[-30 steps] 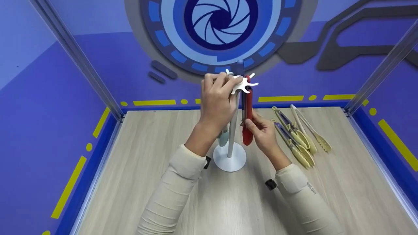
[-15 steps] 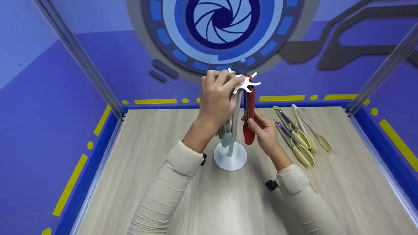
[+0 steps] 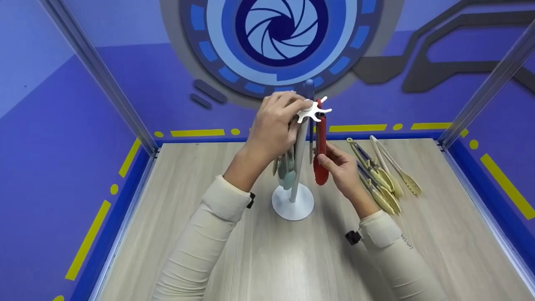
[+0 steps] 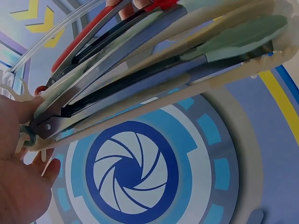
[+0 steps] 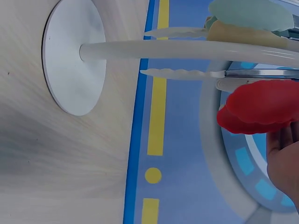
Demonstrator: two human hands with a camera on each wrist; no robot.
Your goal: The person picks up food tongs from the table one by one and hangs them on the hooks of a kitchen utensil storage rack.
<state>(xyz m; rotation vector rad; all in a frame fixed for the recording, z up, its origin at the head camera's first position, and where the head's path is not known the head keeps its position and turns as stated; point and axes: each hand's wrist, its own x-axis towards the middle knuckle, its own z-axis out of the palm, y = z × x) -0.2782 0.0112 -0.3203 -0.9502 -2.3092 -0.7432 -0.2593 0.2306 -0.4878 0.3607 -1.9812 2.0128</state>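
A white stand with a hooked top (image 3: 310, 112) and a round base (image 3: 293, 201) bears several hanging kitchen tongs. My left hand (image 3: 273, 121) grips the stand's top, its fingers over the hooks. Red-tipped tongs (image 3: 321, 152) hang down on the right side of the stand, their upper end at a hook. Low on these tongs, my right hand (image 3: 343, 167) pinches them between thumb and fingers. Green-tipped tongs (image 4: 245, 39) hang beyond the pole, partly behind my left hand in the head view. In the right wrist view, the red tips (image 5: 261, 105) lie just above my right fingers.
On the wooden table (image 3: 200, 234), to the right, lie yellow-tipped tongs (image 3: 378, 184) in a loose pile with cream tongs (image 3: 397, 167). A blue patterned wall (image 3: 200, 113) stands close behind the stand, and side panels with metal posts flank the table.
My left wrist and forearm have shifted left and down, while that hand stays at the top. Several hanging tongs show more beside the pole. My right hand keeps its hold on the red tongs.
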